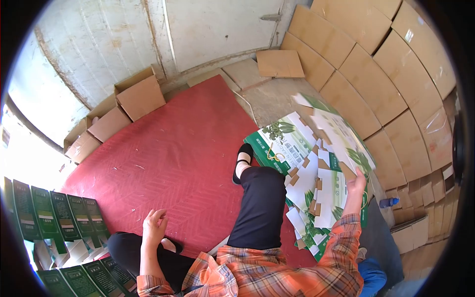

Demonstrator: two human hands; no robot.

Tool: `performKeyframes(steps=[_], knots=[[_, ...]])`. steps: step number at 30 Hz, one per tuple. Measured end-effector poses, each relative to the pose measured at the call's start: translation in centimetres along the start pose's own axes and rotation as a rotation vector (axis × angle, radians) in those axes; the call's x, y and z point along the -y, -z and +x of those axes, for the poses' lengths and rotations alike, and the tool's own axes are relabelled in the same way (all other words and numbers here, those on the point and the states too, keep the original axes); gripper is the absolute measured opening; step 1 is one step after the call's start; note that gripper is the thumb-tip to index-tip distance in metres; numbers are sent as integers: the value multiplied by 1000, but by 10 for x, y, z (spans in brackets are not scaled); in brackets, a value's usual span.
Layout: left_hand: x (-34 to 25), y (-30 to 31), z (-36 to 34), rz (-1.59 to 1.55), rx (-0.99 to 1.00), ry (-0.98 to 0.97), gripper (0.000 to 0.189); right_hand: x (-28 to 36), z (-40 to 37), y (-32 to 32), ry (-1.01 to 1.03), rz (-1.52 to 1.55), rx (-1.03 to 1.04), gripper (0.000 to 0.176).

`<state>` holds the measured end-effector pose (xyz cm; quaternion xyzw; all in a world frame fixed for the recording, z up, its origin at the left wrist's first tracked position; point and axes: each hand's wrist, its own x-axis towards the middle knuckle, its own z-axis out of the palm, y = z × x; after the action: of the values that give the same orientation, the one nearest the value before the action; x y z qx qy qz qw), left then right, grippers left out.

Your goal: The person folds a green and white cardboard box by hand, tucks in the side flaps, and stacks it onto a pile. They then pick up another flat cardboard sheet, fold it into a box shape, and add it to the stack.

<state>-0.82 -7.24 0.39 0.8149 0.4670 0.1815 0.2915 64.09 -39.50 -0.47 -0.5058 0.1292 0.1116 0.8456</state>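
My right hand grips the near edge of a flat printed cardboard carton, white and green with radish pictures. It is raised at a tilt and smeared by motion. Beneath and beside it lies a spread of similar flattened cartons, overlapping each other, with brown tabs and cut slots showing. A yellow cord loop rests on one of them. Over my bent leg, my left hand hangs with its fingers loosely curved and apart, holding nothing. The nearest items to it are the red mat and my dark trousers.
A red mat covers the floor. Green folded cartons stand in rows at left. Open brown boxes line the wall. Stacked brown cardboard rises at right, near a small blue-capped bottle. My black shoe touches the printed cartons.
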Motion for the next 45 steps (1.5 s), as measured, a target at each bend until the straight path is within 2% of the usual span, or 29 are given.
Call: performKeyframes(steps=[2,3,5,6,8,11,12,14,15,16,18,19,24,26,27,28,31,32,34,35,37,38,40,41,42,43,45], knots=[[-2,8,0,-94,-22,45,27,-13,-5,-32,-69,-91,241,33],[-3,13,-1,-92,-32,55,27,-18,-22,-57,-77,-94,252,33],[-4,27,0,-83,-68,65,42,-29,-70,-117,-150,-204,401,34],[-5,34,-3,-72,-84,90,42,-43,-77,-133,-172,-210,422,34],[-7,46,1,-49,-240,4,63,-65,-89,-166,-318,-273,717,35],[-4,68,2,125,-379,-15,84,-106,-113,-209,-350,-447,886,36],[-9,77,2,135,-384,7,84,-117,-123,-221,-369,-453,900,36],[-18,95,-2,298,-407,-71,86,-138,-145,-244,-550,-494,1130,35],[-19,101,-5,301,-369,-81,88,-152,-150,-251,-560,-574,1103,35],[-20,106,-5,373,-370,-146,76,-156,-168,-262,-568,-573,1113,35],[-2,105,-16,274,-214,-82,52,-159,-196,-273,-585,-722,1213,33],[4,102,-20,280,-230,-201,32,-179,-184,-273,-607,-730,1246,31],[4,97,-46,274,-216,-109,27,-201,-197,-285,-681,-876,1229,36],[-4,104,-49,240,-232,-89,23,-199,-205,-290,-881,-723,1144,37],[-12,109,-46,186,-231,-73,19,-210,-203,-291,-950,-584,1097,37],[-17,113,-43,186,-227,-68,19,-207,-205,-294,-956,-587,1094,37],[-37,122,-32,-8,-99,123,17,-188,-209,-298,-796,-787,1108,44],[-41,122,-28,-8,-92,122,17,-198,-195,-291,-747,-735,1131,43],[-45,121,-17,-70,-22,173,18,-190,-212,-291,-610,-695,972,31],[-42,119,-14,-70,-19,169,18,-194,-217,-290,-608,-693,968,31],[-27,112,-11,-125,57,418,20,-199,-232,-285,-3,-856,1030,30],[-18,111,-13,-128,13,304,21,-193,-242,-283,55,-823,1075,23],[-12,106,-15,-86,-34,304,21,-198,-260,-281,558,-759,1305,13],[-10,105,-15,-84,-35,309,21,-192,-275,-278,487,-769,1338,5],[-8,106,-16,-94,-26,368,21,-183,-294,-280,592,-773,1404,6],[-9,107,-16,-105,-20,426,21,-185,-303,-279,789,-746,1499,11],[-21,109,-14,-95,-18,462,22,-186,-326,-279,941,-734,1700,28]])
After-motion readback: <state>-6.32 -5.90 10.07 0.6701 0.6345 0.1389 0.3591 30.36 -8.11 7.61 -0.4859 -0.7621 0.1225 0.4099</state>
